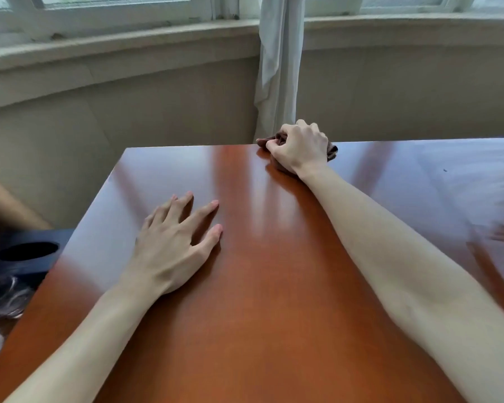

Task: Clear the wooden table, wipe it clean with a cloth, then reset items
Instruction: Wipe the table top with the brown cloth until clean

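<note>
The glossy reddish-brown wooden table (274, 286) fills the lower part of the head view. At its far edge my right hand (298, 146) grips a bunched dark brown cloth (265, 141) and holds it against the tabletop; most of the cloth is hidden under my fingers. My left hand (176, 245) rests flat on the table nearer to me, left of centre, fingers spread and holding nothing.
A white curtain (278, 68) hangs just behind the table's far edge, below a window sill (128, 45). Left of the table stands a dark blue object with a round hole (26, 251). Clear plastic wrapping (0, 309) lies below it.
</note>
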